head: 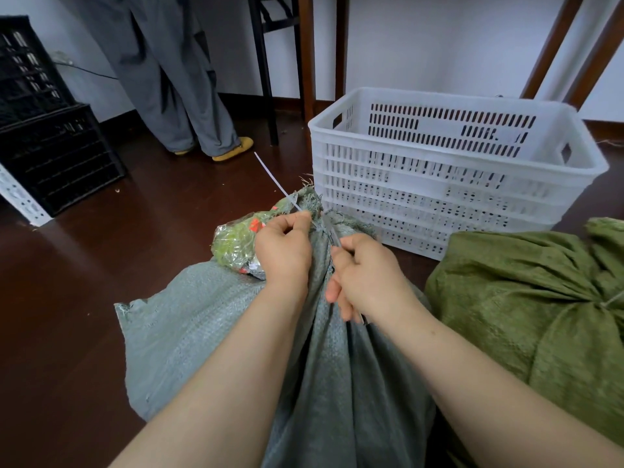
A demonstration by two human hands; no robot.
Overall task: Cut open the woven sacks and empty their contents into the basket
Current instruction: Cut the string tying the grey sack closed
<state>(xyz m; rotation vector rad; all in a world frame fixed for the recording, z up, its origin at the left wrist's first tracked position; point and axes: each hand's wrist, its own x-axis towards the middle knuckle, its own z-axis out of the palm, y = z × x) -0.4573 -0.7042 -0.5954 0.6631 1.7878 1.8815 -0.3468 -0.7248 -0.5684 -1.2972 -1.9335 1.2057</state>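
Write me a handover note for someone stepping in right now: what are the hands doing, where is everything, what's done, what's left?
Left hand: pinches the gathered neck of the grey woven sack, at the white plastic tie.
Right hand: grips a thin metal tool, probably a blade, tip at the tie.
White slatted plastic basket: on the floor just beyond the sack.
Olive-green woven sack: to the right, tied shut.
Done: nothing emptied that I can see.
Left: cut the tie, tip out the grey sack, then the olive one.
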